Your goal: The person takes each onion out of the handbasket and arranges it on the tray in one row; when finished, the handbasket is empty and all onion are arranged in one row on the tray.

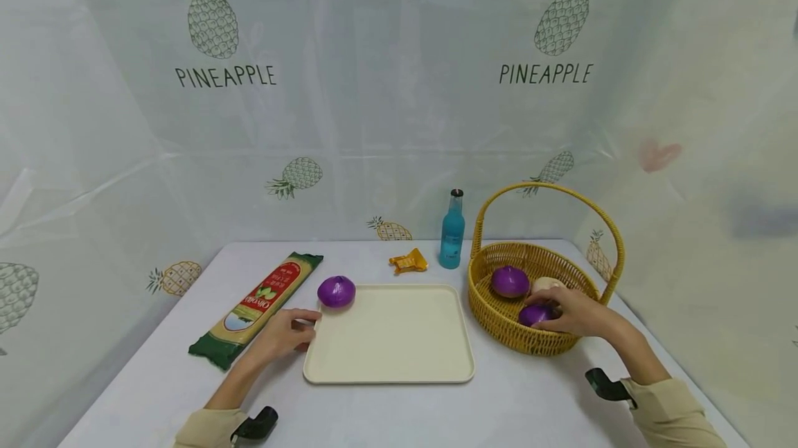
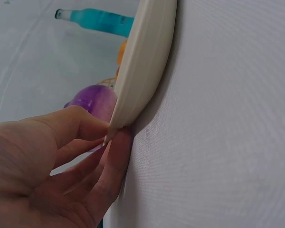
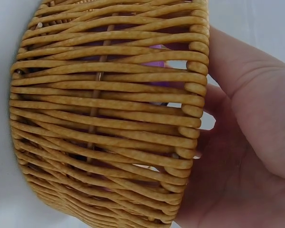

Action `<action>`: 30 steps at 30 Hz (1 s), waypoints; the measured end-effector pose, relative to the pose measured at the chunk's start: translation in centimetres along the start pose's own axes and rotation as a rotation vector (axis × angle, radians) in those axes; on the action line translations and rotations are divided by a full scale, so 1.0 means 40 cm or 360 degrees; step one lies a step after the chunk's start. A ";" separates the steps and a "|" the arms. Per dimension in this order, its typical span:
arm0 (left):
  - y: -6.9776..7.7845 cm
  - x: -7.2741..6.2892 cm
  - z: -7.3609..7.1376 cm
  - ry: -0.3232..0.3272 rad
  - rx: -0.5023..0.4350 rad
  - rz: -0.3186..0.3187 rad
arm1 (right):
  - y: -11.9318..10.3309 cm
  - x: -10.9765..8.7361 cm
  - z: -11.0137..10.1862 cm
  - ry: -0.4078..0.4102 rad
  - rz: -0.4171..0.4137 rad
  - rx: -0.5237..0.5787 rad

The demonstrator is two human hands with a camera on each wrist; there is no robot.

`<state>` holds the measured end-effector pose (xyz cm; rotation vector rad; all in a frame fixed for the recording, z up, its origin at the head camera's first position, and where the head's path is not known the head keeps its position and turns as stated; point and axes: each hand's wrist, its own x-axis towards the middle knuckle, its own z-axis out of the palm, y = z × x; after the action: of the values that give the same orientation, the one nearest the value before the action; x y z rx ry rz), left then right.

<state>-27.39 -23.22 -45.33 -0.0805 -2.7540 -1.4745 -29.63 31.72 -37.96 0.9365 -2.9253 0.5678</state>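
Observation:
At the left edge of the cream tray (image 1: 389, 337), my left hand (image 1: 287, 332) pinches the rim between thumb and fingers; the left wrist view shows the thumb on top of the rim and fingers beneath. A purple onion (image 1: 337, 292) sits on the tray's far left corner. My right hand (image 1: 572, 311) reaches over the near right rim of the yellow wicker basket (image 1: 530, 341) and grips a purple onion (image 1: 535, 314) inside it. Another purple onion (image 1: 510, 282) and a pale round thing (image 1: 547, 284) lie in the basket, the latter partly behind the hand.
Left of the tray lies a long green and yellow packet (image 1: 258, 306). Behind the tray are an orange wrapped snack (image 1: 409, 261) and an upright blue bottle (image 1: 452, 232). The basket's tall handle (image 1: 548, 186) arches over it. A pineapple-print curtain hangs behind the table.

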 end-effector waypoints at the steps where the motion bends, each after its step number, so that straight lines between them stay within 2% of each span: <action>1: 0.000 0.000 0.000 -0.0005 0.0001 0.0003 | 0.001 0.000 0.001 0.0004 -0.0004 -0.0003; 8: -0.002 0.000 -0.004 0.0000 0.0015 -0.0028 | 0.010 0.003 0.005 0.0021 -0.0082 -0.0010; 15: -0.010 0.006 -0.002 -0.0010 0.0014 0.0016 | 0.006 0.008 -0.008 0.0026 -0.0034 -0.0030; 21: -0.011 0.007 -0.001 0.0012 0.0038 -0.0043 | -0.026 0.043 -0.053 0.0063 0.0005 0.0002; 25: -0.011 0.012 0.000 0.0005 0.0030 -0.0038 | -0.053 0.063 -0.085 0.0110 -0.0028 -0.0010; 30: -0.013 0.015 0.001 -0.0003 0.0023 -0.0034 | -0.099 0.090 -0.098 0.0128 -0.0003 -0.0034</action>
<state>-28.01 -23.46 -45.78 -0.0525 -2.7752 -1.4597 -30.70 28.08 -32.51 0.8924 -2.8532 0.5597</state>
